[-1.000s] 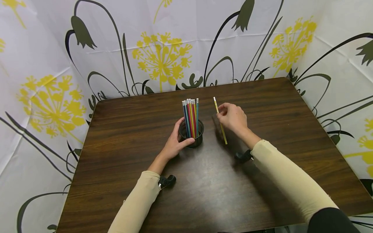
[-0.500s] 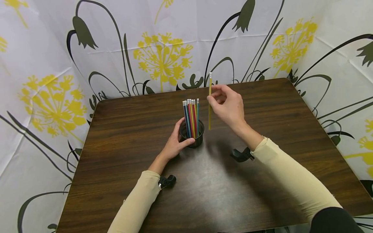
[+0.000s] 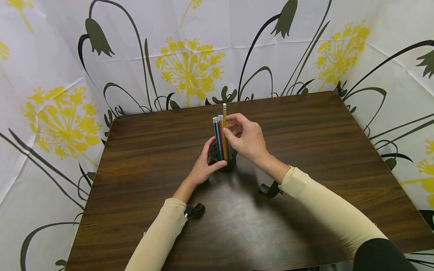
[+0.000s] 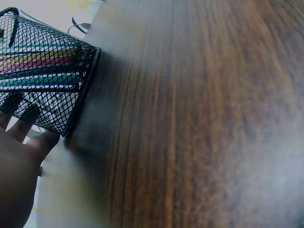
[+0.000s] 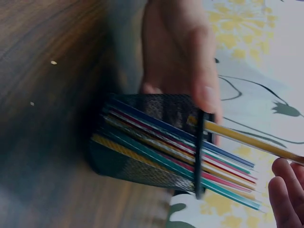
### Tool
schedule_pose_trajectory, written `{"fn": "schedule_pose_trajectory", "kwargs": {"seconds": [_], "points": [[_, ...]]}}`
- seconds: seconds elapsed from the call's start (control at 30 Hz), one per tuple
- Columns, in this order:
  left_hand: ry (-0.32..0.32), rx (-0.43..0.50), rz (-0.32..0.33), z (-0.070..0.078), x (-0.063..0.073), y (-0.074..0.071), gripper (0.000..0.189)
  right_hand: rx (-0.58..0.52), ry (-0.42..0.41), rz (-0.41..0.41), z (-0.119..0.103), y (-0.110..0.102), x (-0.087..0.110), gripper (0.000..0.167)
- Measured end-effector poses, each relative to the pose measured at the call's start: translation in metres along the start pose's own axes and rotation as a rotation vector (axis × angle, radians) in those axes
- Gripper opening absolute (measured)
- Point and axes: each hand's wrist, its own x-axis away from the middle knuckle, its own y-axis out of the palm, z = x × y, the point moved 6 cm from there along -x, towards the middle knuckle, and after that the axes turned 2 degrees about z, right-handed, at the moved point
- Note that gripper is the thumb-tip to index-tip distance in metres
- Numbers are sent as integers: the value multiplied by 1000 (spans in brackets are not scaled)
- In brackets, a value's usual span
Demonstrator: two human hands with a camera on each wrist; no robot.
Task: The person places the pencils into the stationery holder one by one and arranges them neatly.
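A black mesh pencil cup [image 3: 231, 164] stands on the wooden table, seen from the side in the left wrist view. Several coloured pencils [image 3: 217, 139] lean in it, white eraser ends up. My left hand [image 3: 200, 168] grips the cup round its left side, thumb at the front near the rim. My right hand [image 3: 249, 139] pinches a yellow pencil [image 3: 225, 112] between thumb and fingers. In the right wrist view the lower end of that yellow pencil [image 5: 237, 136] is just inside the cup's rim, and its eraser end rises above the other pencils.
The dark wood-grain table [image 3: 142, 150] fills the lower view, its back edge against a white cloth [image 3: 203, 22] printed with yellow and grey flowers. Each wrist wears a small black camera, one on the left [image 3: 194, 210] and one on the right [image 3: 269, 190].
My right hand has lifted the yellow pencil off the table, brought it upright and moved it left into the cup's mouth. The left hand and the cup have stayed in place.
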Motion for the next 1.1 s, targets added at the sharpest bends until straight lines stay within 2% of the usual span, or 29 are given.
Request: {"fn": "schedule_pose_trajectory", "kwargs": {"seconds": [0.13,0.37,0.53,0.8,1.1], "points": [[-5,11,-1,-1,0,-1,82,-1,16,-30,5,10,5,26],[-54,20,5,-7,1,-1,83,25,29,-62,13,23,11,26],[-47,40,-2,-6,1,0,85,51,36,-78,17,30,15,24],[-52,34,-6,-5,1,0,84,125,74,-84,26,38,20,22],[-48,35,-2,-4,1,0,84,200,112,-47,31,42,18,19]]}}
